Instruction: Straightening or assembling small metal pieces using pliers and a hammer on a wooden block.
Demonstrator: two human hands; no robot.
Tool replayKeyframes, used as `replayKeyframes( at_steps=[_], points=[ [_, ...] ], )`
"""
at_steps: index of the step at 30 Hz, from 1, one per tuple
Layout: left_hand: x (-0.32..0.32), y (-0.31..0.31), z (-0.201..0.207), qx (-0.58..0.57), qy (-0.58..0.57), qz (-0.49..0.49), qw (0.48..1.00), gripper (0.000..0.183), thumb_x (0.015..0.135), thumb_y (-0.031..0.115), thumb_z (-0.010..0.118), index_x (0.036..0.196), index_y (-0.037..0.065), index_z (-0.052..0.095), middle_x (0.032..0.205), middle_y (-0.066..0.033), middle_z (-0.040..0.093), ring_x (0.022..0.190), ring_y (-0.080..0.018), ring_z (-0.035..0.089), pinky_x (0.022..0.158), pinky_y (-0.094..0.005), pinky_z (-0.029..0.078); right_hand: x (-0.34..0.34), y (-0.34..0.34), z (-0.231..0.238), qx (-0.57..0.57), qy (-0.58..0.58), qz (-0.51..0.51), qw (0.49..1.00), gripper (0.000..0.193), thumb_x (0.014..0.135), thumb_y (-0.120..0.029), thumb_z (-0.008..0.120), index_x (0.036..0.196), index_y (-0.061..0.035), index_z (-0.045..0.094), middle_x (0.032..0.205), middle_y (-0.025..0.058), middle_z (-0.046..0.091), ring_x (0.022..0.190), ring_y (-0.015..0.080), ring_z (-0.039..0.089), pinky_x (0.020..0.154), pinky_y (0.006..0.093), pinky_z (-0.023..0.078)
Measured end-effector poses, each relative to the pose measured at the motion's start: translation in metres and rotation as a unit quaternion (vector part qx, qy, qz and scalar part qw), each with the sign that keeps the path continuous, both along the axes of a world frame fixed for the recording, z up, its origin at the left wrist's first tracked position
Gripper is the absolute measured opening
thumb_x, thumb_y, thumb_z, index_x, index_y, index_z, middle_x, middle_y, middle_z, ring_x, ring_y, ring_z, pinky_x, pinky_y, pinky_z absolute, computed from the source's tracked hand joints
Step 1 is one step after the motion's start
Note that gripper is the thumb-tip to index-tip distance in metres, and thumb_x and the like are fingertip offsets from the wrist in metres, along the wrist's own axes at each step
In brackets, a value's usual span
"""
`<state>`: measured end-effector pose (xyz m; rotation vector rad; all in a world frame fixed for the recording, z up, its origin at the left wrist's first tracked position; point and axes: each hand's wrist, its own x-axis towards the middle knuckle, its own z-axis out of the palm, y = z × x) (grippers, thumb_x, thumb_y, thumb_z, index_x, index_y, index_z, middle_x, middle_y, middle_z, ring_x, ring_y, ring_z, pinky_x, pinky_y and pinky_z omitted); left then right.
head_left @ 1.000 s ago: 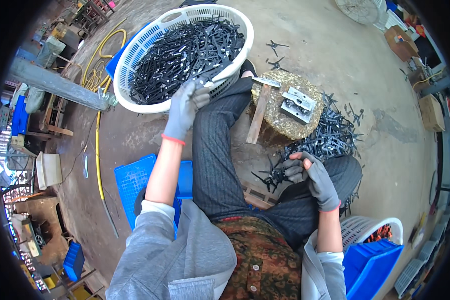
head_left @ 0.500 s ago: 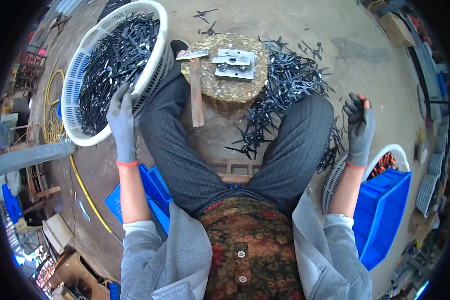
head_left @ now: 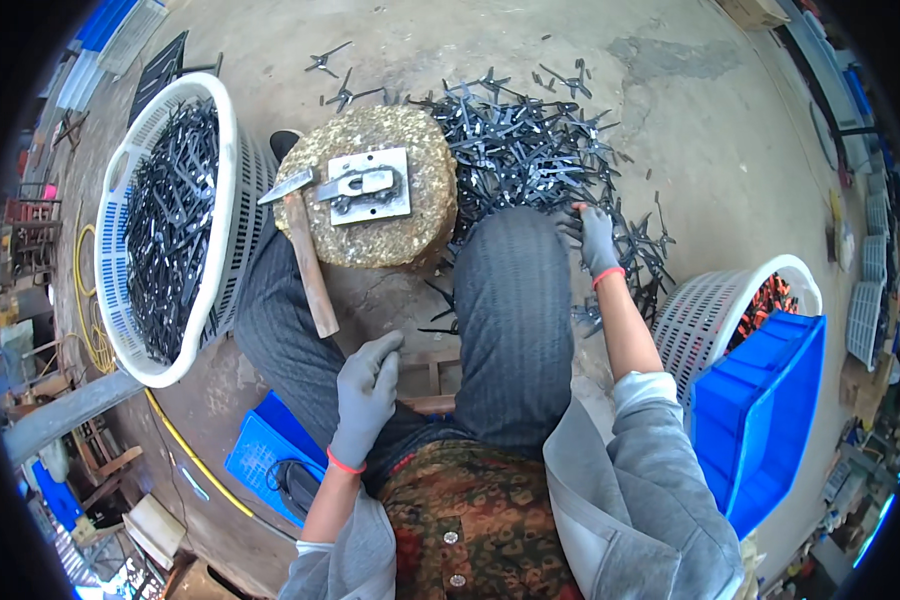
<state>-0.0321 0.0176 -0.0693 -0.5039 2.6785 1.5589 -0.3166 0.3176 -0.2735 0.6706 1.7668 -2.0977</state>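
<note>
My left hand (head_left: 368, 390), in a grey glove with a red cuff, hovers over my lap; its fingers are loosely bent, apart from the thumb, with nothing seen in them. Beyond my right knee, my right hand (head_left: 596, 242), gloved alike with a bare fingertip showing, reaches to the edge of a pile of black long-armed pieces (head_left: 520, 150). Its fingers are spread, and whether they touch a piece is unclear. On a round speckled block (head_left: 410, 240) lie a metal plate fixture (head_left: 370, 190) and a hammer (head_left: 312, 270) whose wooden handle overhangs the near edge.
At left stands a white basket (head_left: 225, 250) full of black pieces. A white basket (head_left: 690, 310) with orange and black pieces stands at right, a blue crate (head_left: 760, 410) against it. A blue tray (head_left: 270, 460) lies by my left leg; a yellow hose (head_left: 185, 435) crosses the floor.
My left hand has come from the left basket's rim to above my lap. My right hand has moved left and down to the pile. The view has turned, shifting the block leftward.
</note>
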Motion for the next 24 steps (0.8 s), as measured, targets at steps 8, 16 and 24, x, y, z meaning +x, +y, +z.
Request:
replayKeyframes(
  at_steps=[8, 16, 24],
  points=[
    [-0.007, 0.003, -0.022, 0.02, -0.076, 0.066, 0.995, 0.024, 0.086, 0.006, 0.054, 0.107, -0.003, 0.061, 0.094, -0.015, 0.064, 0.083, -0.023, 0.063, 0.076, -0.0301, 0.047, -0.07, -0.067, -0.004, 0.535, 0.421, 0.335, 0.651, 0.015, 0.078, -0.014, 0.058, 0.091, -0.0097, 0.061, 0.094, 0.0098, 0.062, 0.099, 0.0265, 0.057, 0.081, 0.04, 0.046],
    [-0.012, 0.003, -0.026, -0.064, -0.066, -0.029, 0.995, 0.025, 0.089, 0.006, 0.052, 0.112, -0.002, 0.06, 0.095, -0.0114, 0.064, 0.082, -0.0132, 0.06, 0.074, -0.0252, 0.046, -0.087, -0.069, 0.001, 0.692, 0.305, 0.563, 0.333, 0.018, 0.081, -0.009, 0.052, 0.081, -0.0071, 0.07, 0.083, 0.0098, 0.068, 0.076, 0.0255, 0.065, 0.084, 0.0373, 0.042],
    [-0.006, 0.0, -0.028, -0.102, -0.018, -0.052, 0.993, 0.026, 0.09, 0.007, 0.052, 0.114, -0.002, 0.059, 0.09, -0.0076, 0.062, 0.072, -0.0093, 0.053, 0.067, -0.0226, 0.044, -0.021, 0.01, 0.013, 0.569, 0.214, 0.549, 0.574, 0.024, 0.082, -0.022, 0.054, 0.081, -0.0021, 0.068, 0.08, 0.0173, 0.067, 0.076, 0.0307, 0.066, 0.067, 0.0416, 0.049]
  ],
)
